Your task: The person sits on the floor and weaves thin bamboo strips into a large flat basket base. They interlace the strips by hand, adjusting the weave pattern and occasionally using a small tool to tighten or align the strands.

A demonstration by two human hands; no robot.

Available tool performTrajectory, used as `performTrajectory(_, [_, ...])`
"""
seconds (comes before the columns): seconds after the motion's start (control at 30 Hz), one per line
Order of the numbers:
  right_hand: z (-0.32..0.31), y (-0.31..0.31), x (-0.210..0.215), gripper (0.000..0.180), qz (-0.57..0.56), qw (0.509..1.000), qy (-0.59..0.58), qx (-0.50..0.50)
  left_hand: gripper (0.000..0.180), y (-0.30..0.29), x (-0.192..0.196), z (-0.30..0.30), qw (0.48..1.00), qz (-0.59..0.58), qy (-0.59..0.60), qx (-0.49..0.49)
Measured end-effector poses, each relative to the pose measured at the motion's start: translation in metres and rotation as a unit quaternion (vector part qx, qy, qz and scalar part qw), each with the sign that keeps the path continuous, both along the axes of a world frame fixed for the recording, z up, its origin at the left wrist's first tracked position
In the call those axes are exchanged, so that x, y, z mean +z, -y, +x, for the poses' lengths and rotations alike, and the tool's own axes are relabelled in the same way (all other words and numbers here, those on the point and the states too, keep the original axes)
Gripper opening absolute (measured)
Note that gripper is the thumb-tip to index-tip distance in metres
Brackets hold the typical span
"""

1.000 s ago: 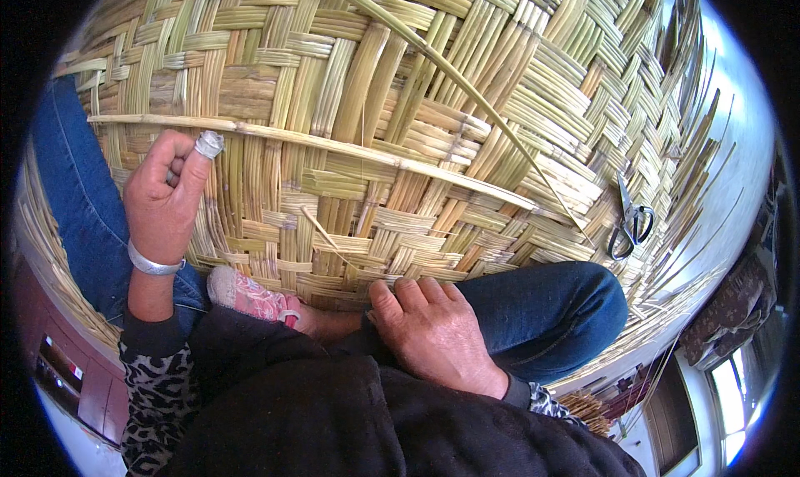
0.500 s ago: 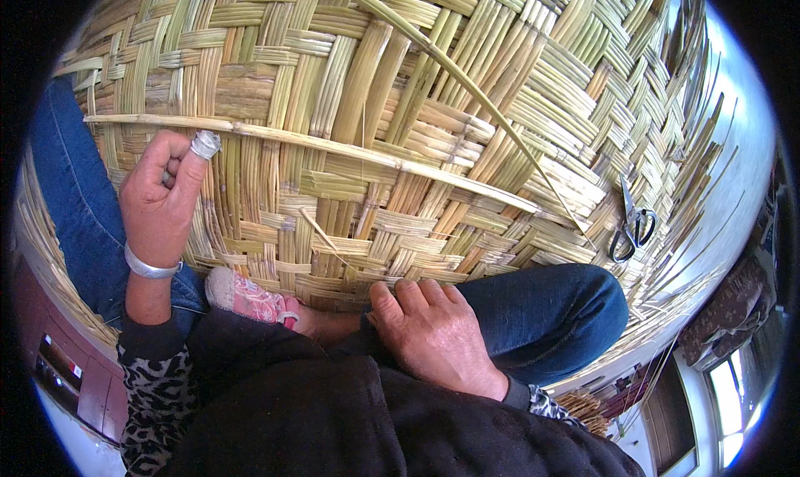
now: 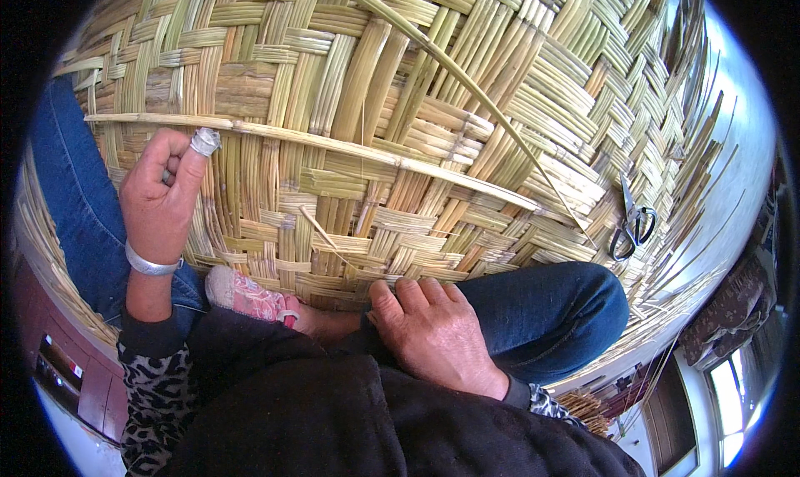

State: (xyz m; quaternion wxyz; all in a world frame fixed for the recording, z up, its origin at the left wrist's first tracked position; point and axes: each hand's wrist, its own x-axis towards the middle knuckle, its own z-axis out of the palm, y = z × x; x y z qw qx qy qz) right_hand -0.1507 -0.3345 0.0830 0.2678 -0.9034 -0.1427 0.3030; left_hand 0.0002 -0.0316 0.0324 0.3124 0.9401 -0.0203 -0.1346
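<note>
Currently, at the far left, a maroon panel (image 3: 87, 369) carries a small red-and-white mark, too small to read. Next comes the left hand (image 3: 162, 202), raised over the woven mat (image 3: 258, 185), its fingers folded into a loose fist and its silver-wrapped thumb pointing away, just beside a long pale cane (image 3: 358, 149). I cannot tell whether the folded fingers hold anything. The mat spreads across the far side, the cane lying over it from left to right. Near the middle, well apart from the left hand, the right hand (image 3: 437, 335) rests palm down on the bent denim leg (image 3: 550, 314), fingers loosely extended. Farther right, black-handled scissors (image 3: 629, 213) lie on the mat. Compared with a second ago, the left hand sits slightly farther left; the right hand keeps its pose.
</note>
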Motion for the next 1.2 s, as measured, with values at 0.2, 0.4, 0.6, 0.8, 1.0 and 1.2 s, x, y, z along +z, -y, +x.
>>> performTrajectory(0.2, [-0.0007, -0.0006, 0.001, 0.04, -0.003, 1.0, 0.003, -0.004, 0.015, -0.0026, -0.0017, 0.0001, 1.0, 0.007, 0.008, -0.006])
performTrajectory(0.4, [-0.0012, -0.0008, 0.0011, 0.04, -0.005, 1.0, 0.005, 0.001, 0.016, -0.0013, -0.0053, -0.001, 1.0, 0.001, 0.025, -0.001])
performTrajectory(0.6, [-0.0016, -0.0013, 0.0008, 0.039, -0.006, 1.0, 0.014, 0.001, 0.017, -0.0004, -0.0043, -0.0002, 1.0, 0.003, 0.022, -0.002])
performTrajectory(0.8, [-0.0017, -0.0013, -0.0001, 0.038, 0.0, 1.0, 0.017, -0.004, 0.016, -0.0003, -0.0035, -0.0006, 1.0, -0.004, 0.014, -0.002])
performTrajectory(1.0, [-0.002, -0.0013, -0.0007, 0.038, -0.002, 1.0, 0.008, -0.002, 0.016, -0.0001, -0.0043, -0.0011, 1.0, -0.018, 0.01, 0.002])
performTrajectory(1.2, [-0.0003, -0.0004, 0.0, 0.037, -0.004, 1.0, -0.001, 0.003, 0.016, 0.0015, -0.0033, -0.0011, 1.0, -0.009, 0.021, -0.005])
